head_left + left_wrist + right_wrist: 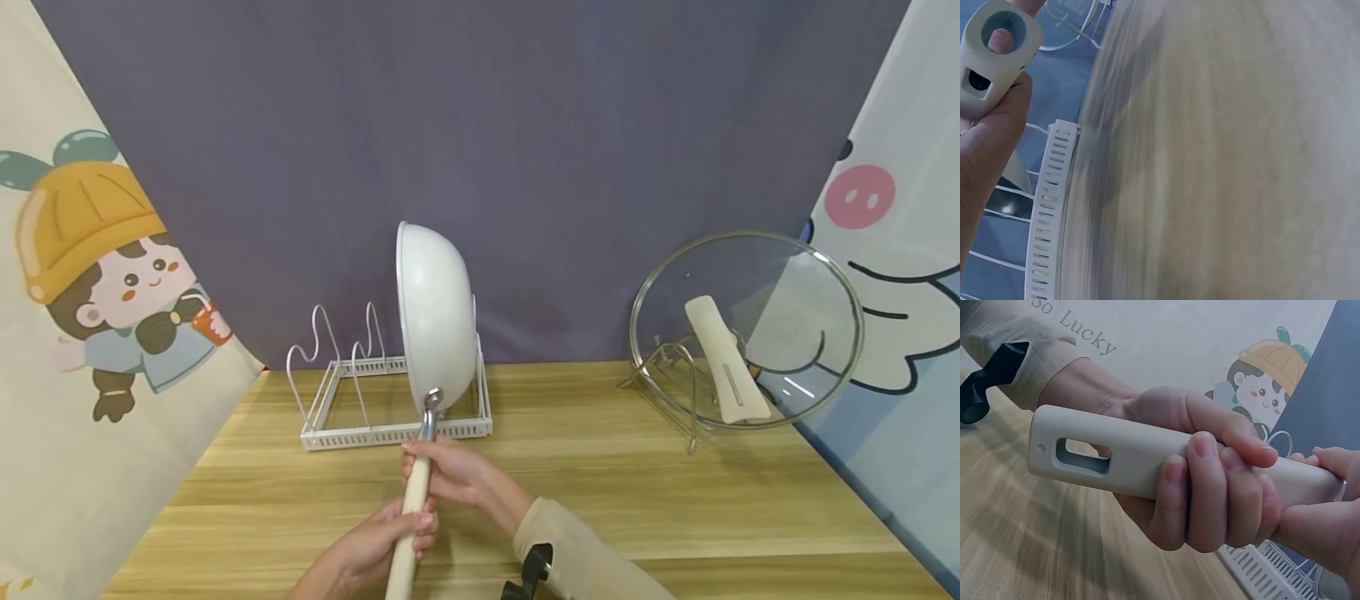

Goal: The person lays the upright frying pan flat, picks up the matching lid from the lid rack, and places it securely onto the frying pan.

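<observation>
A deep white frying pan (438,308) stands on edge within the white wire rack (360,437), its opening turned left and its long cream handle (412,496) pointing toward me. My right hand (459,473) holds the handle near the metal joint. Lower down, my left hand (378,542) wraps round the same handle. In the right wrist view, the left hand's curled fingers (1207,494) grip the handle (1141,447), leaving its slotted end exposed. The left wrist view shows the handle end (975,53) and rack rail (1050,212) close by.
On the right, a glass lid (795,300) with a cream grip (723,358) leans in a small wire stand (693,392). Wire dividers (356,375) rise from the rack left of the pan. A dark curtain (570,167) hangs behind the wooden table (585,433).
</observation>
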A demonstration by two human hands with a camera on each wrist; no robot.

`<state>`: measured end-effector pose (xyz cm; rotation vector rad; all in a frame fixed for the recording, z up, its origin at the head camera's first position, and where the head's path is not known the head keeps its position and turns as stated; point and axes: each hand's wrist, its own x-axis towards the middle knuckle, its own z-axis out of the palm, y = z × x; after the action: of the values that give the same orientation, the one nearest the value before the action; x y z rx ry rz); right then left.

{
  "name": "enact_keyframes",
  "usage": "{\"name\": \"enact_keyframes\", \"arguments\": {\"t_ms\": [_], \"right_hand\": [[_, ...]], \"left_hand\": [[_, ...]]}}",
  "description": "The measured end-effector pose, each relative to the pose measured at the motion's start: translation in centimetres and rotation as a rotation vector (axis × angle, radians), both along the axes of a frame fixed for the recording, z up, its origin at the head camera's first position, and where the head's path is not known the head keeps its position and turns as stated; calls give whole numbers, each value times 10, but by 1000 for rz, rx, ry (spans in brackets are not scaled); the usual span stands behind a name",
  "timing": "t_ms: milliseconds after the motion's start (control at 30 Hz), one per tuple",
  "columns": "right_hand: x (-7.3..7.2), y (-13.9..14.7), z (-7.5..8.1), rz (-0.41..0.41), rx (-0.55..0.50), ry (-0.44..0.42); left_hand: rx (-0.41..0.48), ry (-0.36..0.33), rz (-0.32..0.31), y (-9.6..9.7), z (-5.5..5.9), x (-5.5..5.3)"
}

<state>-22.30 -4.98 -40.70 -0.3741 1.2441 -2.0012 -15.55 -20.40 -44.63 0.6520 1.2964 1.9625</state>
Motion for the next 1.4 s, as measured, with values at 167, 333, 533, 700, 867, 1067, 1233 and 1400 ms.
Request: {"name": "enact_keyframes", "arguments": {"t_ms": [167, 333, 533, 700, 867, 1067, 1233, 1400], "right_hand": [[4, 1, 4, 22, 19, 12], [5, 1, 16, 22, 29, 57], [3, 2, 29, 16, 39, 83], [5, 4, 33, 20, 48, 78], [7, 6, 32, 23, 47, 78], [14, 10, 30, 34, 36, 71], [18, 12, 29, 47, 36, 92], [21, 11, 29, 64, 26, 104]], "left_hand": [[7, 21, 2, 2, 0, 3], [-9, 54, 14, 2, 8, 4], [-38, 99, 17, 1, 21, 1], [-28, 102, -1, 3, 24, 2], [-22, 101, 0, 4, 23, 4], [-6, 105, -6, 6, 21, 10], [8, 115, -14, 8, 18, 13], [3, 124, -16, 7, 18, 16]]}}
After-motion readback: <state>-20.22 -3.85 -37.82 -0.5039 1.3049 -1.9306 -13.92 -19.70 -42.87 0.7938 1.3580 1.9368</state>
